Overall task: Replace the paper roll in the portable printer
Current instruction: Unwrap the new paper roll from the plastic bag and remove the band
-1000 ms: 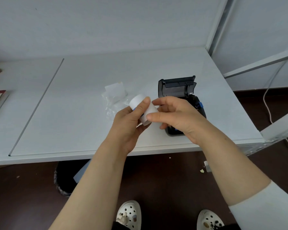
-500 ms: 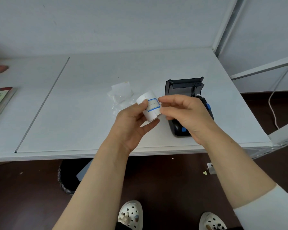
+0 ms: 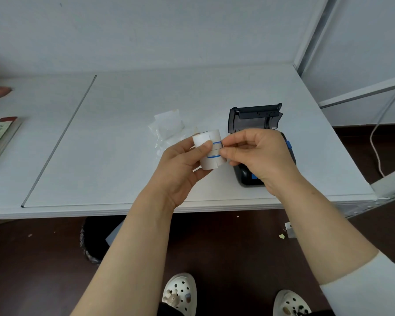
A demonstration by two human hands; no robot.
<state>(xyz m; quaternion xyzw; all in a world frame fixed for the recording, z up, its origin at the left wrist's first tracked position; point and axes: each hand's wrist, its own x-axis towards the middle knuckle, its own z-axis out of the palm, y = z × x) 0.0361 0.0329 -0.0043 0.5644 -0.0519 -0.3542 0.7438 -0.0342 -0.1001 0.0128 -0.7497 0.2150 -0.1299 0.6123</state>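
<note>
The left hand [image 3: 180,165] grips a white paper roll [image 3: 209,151], thumb across its front, while the right hand [image 3: 258,156] pinches the roll's edge between thumb and forefinger at a blue-outlined label. Just behind and right of the roll, partly hidden by the right hand, a black portable printer [image 3: 255,119] sits on the white table [image 3: 114,142] with its lid open. Crumpled clear wrapping [image 3: 167,126] lies just behind and left of the roll.
</note>
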